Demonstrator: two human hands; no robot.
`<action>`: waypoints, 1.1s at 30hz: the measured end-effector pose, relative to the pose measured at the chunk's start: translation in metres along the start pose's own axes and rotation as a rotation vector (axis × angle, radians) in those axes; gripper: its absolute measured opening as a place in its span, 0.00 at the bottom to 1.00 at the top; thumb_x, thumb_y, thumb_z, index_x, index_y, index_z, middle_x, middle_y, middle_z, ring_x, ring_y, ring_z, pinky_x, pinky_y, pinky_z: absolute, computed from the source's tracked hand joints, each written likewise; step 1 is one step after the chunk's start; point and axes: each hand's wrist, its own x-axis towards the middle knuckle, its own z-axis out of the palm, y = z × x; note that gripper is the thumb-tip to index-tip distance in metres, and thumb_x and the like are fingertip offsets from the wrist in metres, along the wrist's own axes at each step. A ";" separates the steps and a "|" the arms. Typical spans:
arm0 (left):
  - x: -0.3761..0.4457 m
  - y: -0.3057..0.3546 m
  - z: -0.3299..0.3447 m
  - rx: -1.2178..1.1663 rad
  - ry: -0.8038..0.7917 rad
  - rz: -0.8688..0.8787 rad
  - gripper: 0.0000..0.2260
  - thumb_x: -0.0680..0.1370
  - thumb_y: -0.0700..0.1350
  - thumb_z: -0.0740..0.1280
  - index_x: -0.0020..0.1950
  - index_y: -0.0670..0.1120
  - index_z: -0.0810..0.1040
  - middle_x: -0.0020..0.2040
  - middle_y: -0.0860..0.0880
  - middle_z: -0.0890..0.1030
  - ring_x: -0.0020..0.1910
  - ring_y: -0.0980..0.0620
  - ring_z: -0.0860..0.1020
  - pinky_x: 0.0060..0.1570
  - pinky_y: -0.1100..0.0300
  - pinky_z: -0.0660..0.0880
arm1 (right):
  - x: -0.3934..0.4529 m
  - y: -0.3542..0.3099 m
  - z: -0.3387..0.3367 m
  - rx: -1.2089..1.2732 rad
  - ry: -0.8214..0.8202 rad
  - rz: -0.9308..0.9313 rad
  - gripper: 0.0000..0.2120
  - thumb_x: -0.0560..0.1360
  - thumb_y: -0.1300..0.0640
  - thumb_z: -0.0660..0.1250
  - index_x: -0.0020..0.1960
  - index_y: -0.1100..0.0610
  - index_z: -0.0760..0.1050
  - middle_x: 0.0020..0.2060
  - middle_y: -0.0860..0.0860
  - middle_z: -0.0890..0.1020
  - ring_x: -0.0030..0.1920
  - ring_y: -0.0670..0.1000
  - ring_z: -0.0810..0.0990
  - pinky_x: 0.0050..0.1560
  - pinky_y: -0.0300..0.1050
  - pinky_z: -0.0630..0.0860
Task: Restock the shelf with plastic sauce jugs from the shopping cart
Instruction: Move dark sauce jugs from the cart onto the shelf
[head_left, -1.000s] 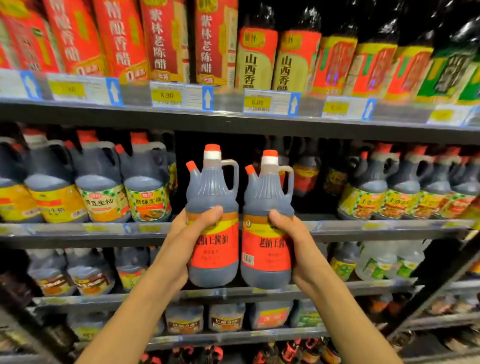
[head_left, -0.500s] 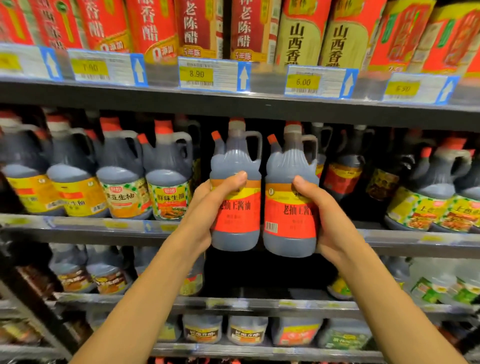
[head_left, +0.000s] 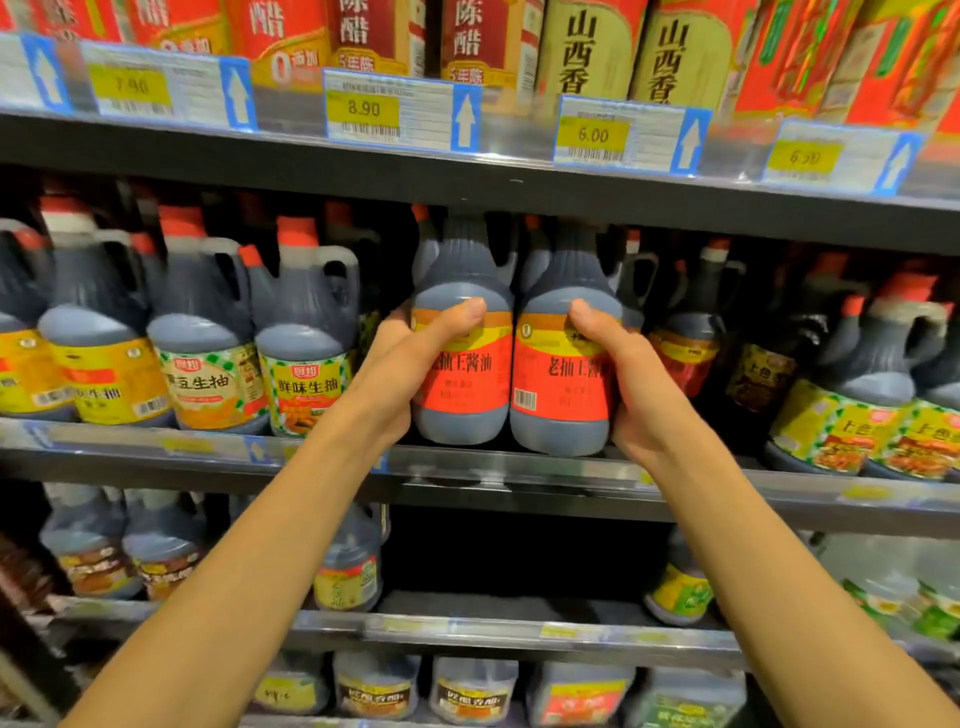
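The left hand (head_left: 410, 374) grips the left jug (head_left: 462, 358), thumb across the top of its red label. The right hand (head_left: 631, 382) grips the right jug (head_left: 563, 374) the same way from the other side. The two jugs stand upright and side by side, touching, in a gap on the middle shelf (head_left: 498, 467), their bases at its front edge; whether they rest on it cannot be told. Their caps are hidden behind the upper shelf (head_left: 467, 182). Green-labelled jugs (head_left: 306, 358) stand just to the left, darker bottles (head_left: 696, 338) to the right. Price tags (head_left: 400, 111) line the upper shelf.
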 end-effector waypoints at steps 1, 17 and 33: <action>0.004 -0.003 0.001 -0.002 0.023 0.023 0.32 0.63 0.57 0.80 0.63 0.45 0.80 0.52 0.45 0.87 0.51 0.46 0.86 0.44 0.55 0.83 | 0.005 0.003 -0.002 -0.014 0.018 -0.027 0.27 0.68 0.44 0.77 0.61 0.59 0.81 0.54 0.59 0.86 0.55 0.57 0.86 0.49 0.50 0.83; 0.021 -0.036 -0.020 0.130 -0.046 -0.065 0.41 0.62 0.42 0.81 0.73 0.47 0.71 0.62 0.47 0.84 0.60 0.48 0.83 0.62 0.46 0.78 | 0.043 0.042 -0.043 -0.116 -0.177 0.044 0.40 0.63 0.48 0.84 0.71 0.55 0.73 0.64 0.55 0.83 0.65 0.56 0.81 0.62 0.53 0.76; 0.006 -0.027 -0.025 0.345 -0.046 -0.133 0.34 0.65 0.48 0.83 0.68 0.50 0.76 0.59 0.55 0.85 0.59 0.56 0.83 0.63 0.49 0.78 | 0.026 0.033 -0.045 -0.255 -0.148 0.098 0.32 0.69 0.52 0.79 0.71 0.51 0.74 0.61 0.46 0.84 0.62 0.46 0.83 0.63 0.50 0.76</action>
